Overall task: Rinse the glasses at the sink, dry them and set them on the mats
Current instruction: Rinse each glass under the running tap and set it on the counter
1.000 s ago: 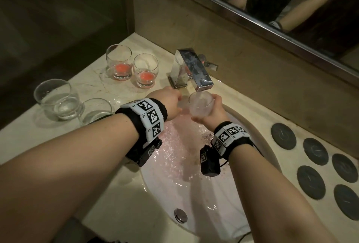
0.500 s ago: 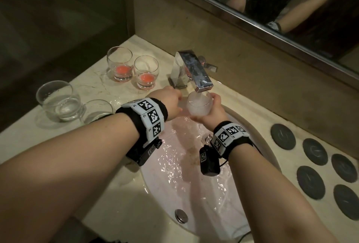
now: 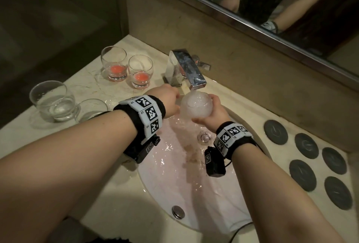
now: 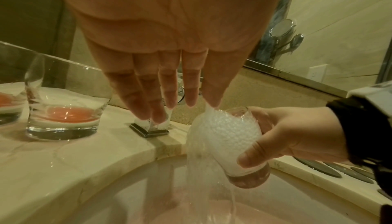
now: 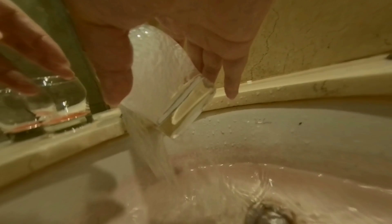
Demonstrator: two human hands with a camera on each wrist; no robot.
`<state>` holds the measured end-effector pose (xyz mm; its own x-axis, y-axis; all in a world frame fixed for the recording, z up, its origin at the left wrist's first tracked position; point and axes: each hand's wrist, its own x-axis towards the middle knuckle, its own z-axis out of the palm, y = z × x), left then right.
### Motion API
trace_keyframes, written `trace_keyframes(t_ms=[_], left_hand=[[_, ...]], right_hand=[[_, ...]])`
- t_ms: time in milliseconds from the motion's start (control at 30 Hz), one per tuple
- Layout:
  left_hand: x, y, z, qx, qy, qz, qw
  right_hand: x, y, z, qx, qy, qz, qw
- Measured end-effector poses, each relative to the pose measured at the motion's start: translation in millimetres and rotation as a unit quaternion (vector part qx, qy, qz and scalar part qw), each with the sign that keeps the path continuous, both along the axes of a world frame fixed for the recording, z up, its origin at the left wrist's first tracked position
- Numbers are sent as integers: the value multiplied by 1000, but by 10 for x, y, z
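My right hand (image 3: 212,115) grips a clear tumbler (image 3: 195,105) from the side and holds it tilted under the running tap (image 3: 186,68). The tumbler (image 4: 229,137) is full of white bubbly water that spills over its rim into the sink (image 3: 174,194). In the right wrist view the tumbler (image 5: 167,83) shows between thumb and fingers. My left hand (image 3: 169,99) hovers just left of it by the tap's base, its fingers (image 4: 169,85) straight and holding nothing. Several dark round mats (image 3: 275,132) lie on the counter at the right.
Two glasses with red liquid (image 3: 114,64) (image 3: 140,72) stand left of the tap. Two clear glasses (image 3: 52,101) (image 3: 91,109) stand nearer the counter's left edge. Pinkish water runs to the drain (image 3: 204,137). A mirror runs along the wall behind.
The tumbler has come up closer to the spout and now brims with foaming water that overflows. My left hand stays beside the tap.
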<state>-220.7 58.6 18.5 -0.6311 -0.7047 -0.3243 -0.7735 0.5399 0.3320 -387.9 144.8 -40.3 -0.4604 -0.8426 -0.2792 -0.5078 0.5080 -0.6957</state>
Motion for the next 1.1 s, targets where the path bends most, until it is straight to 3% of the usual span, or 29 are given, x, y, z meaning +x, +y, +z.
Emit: trace_keyframes(t_ms=[200, 367, 500, 567, 633, 667, 767, 800, 867, 1100], left_hand=[[-62, 45, 28, -4, -3, -9, 1000], [-130, 70, 36, -5, 2, -19, 1000], [-172, 98, 47, -9, 7, -27, 1000], [-177, 102, 49, -8, 8, -28, 1000], [-165, 102, 54, -5, 9, -27, 1000], [-155, 103, 61, -5, 9, -26, 1000], [-120, 98, 84, -9, 4, -23, 1000], [-110, 96, 91, -10, 2, -21, 1000], [-91, 90, 102, -13, -1, -17, 1000], [-29, 55, 123, -11, -2, -15, 1000]], right_hand=[[-86, 159, 21, 82, 169, 68, 980], [-86, 247, 115, 153, 361, 154, 907], [-100, 288, 181, 172, 459, 214, 845], [-122, 292, 217, 167, 481, 217, 833], [-143, 294, 247, 158, 467, 189, 849], [-158, 293, 253, 146, 440, 162, 871], [-188, 279, 229, 80, 263, 44, 960], [-179, 266, 210, 67, 201, 15, 977], [-135, 234, 179, 59, 126, -13, 990], [-15, 65, 73, 41, 26, -28, 998]])
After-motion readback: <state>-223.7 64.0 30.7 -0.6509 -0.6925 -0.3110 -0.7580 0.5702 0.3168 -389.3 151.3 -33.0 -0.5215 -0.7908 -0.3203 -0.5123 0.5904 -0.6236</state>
